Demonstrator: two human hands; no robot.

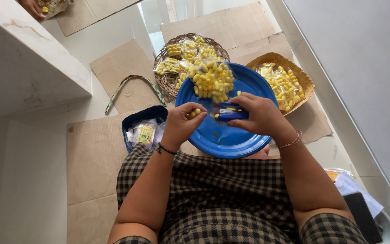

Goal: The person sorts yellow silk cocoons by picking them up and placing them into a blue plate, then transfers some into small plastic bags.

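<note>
- At the far left we see flat brown cardboard sheets (93, 153) on the pale floor, matte and a little worn, and a braided strap (134, 88) lying on 1 of them.
- A dark blue tub (134, 118) holds small printed packets; it stands just beside the left hand (182, 121).
- The left hand's fingers are closed narrowly on a few yellow oval pieces (194, 113), small, smooth and capsule-shaped. We think 1 could slip out and roll off, because the grip is only at the fingertips.
- The blue plate (222, 140) is round, glossy plastic and rests on the lap; a tilt of the knees could slide the clear bag (211, 79) of yellow pieces off it.
- The right hand (258, 115) has its fingers wrapped around a blue stapler (231, 113); a misplaced staple could tear the thin film.
- 2 woven baskets (303, 77), rough and stiff, hold more bags.
</note>
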